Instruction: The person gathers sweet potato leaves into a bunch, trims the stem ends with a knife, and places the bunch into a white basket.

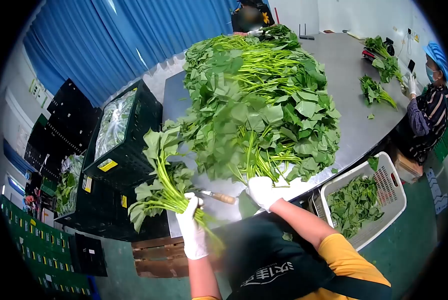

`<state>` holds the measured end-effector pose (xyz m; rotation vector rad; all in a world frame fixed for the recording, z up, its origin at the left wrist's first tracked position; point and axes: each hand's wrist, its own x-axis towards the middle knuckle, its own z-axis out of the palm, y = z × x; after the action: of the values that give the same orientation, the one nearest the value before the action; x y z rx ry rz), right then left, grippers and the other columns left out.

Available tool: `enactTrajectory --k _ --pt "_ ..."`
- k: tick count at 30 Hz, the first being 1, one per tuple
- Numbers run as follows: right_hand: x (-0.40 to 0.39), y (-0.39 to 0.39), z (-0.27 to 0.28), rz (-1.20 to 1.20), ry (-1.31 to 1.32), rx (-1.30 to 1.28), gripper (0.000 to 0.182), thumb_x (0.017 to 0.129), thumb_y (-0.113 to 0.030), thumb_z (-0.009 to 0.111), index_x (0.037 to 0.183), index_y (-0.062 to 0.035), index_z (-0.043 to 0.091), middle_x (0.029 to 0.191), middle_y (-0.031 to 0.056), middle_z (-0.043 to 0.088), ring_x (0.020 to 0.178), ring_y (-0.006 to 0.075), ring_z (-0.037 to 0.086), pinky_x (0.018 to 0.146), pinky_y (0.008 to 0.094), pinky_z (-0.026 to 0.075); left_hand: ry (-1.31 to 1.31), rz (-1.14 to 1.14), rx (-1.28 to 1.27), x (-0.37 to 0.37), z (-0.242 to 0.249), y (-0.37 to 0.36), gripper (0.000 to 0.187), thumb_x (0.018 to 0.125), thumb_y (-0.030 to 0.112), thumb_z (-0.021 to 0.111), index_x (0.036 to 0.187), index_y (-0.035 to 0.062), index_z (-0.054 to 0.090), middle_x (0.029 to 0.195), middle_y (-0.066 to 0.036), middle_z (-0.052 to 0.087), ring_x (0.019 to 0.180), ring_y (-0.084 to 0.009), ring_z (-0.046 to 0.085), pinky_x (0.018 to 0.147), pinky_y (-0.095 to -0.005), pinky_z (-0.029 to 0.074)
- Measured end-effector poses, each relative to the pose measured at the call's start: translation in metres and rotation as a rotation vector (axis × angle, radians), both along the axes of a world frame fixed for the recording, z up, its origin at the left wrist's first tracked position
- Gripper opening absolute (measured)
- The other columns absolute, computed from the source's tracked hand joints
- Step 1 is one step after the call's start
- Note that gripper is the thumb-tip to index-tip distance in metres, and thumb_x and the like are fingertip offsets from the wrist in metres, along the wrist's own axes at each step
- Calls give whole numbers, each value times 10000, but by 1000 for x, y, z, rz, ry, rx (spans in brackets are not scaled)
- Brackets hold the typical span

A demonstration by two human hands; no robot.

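My left hand point(191, 227), in a white glove, is closed round the stems of a leafy green bunch point(164, 185), its leaves pointing up and left. At the near edge of the big heap of leafy greens point(264, 95), my right hand point(263, 192), also gloved in white, touches the stem ends. Its fingers are partly hidden, and whether they grip any stems is unclear. Between my hands, a knife with a wooden handle point(223, 198) lies on the metal table point(344, 65).
Right of me stands a white basket point(396, 200) with loose leaves. Dark crates point(129, 165) are stacked at the left, one holding bagged greens point(116, 120). A person point(426, 105) works at the right edge, another person point(249, 19) at the far end.
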<state>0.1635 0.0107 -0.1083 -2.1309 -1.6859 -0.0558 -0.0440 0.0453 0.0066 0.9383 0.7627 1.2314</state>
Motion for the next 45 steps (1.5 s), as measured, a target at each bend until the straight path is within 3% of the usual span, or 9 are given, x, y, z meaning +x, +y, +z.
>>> enactTrajectory --k 4,7,12,14,19,24,41,44,45 --pt "12 -32 25 -48 360 53 194 765 -202 614 747 -14 656 644 145 628 589 256 617 565 341 474 10 70 21 -3 2 -3 171 795 -5 634 948 23 563 764 -51 587 684 -122 552 631 -227 428" --pt "15 -60 61 112 1446 97 128 857 -112 633 914 2 647 744 5 641 626 55 551 591 200 446 62 60 -14 11 -2 -6 171 800 3 631 959 1 569 786 -60 608 680 -115 546 646 -224 434" --pt "8 -91 100 194 1353 -33 128 847 -139 655 853 -12 667 739 13 644 631 57 559 588 205 450 32 -47 -122 34 2 -13 267 796 15 650 1039 -18 545 883 -165 649 696 -173 607 636 -244 477" --pt "0 -94 85 239 912 125 142 848 -159 661 832 -19 669 712 -1 631 617 48 549 579 206 445 57 -160 -159 41 12 -19 303 802 -9 623 1078 -55 506 843 -125 628 701 -146 593 652 -245 478" --pt "-23 -93 66 243 350 205 153 745 -202 677 821 -71 655 661 91 610 598 252 604 564 343 478 103 -246 -198 52 25 -28 162 783 5 653 926 -37 591 716 -66 598 574 -127 553 549 -243 460" --pt "-31 -90 75 170 587 87 172 744 -232 685 829 -87 650 660 63 596 584 253 584 560 354 469 118 -212 -214 52 24 -31 87 782 13 666 842 -9 608 690 -50 592 576 -123 552 528 -232 449" --pt "-22 -96 76 254 147 461 193 798 -136 641 960 -32 661 757 98 633 653 249 609 608 321 491 166 -372 62 54 -16 -25 271 753 -22 646 1008 19 561 844 -43 593 702 -124 530 626 -247 435" --pt "-15 -103 75 262 245 525 155 804 -101 628 930 -17 663 740 110 634 634 236 605 607 305 487 101 -329 -5 59 -13 -30 278 743 -42 649 1001 11 561 837 -46 591 706 -129 535 632 -248 440" --pt "-21 -111 91 64 1138 350 87 826 -53 591 856 4 648 739 91 630 651 188 607 607 281 481 80 -318 -48 56 -11 -30 307 744 -47 653 1026 9 545 829 -47 577 714 -133 537 641 -249 445"
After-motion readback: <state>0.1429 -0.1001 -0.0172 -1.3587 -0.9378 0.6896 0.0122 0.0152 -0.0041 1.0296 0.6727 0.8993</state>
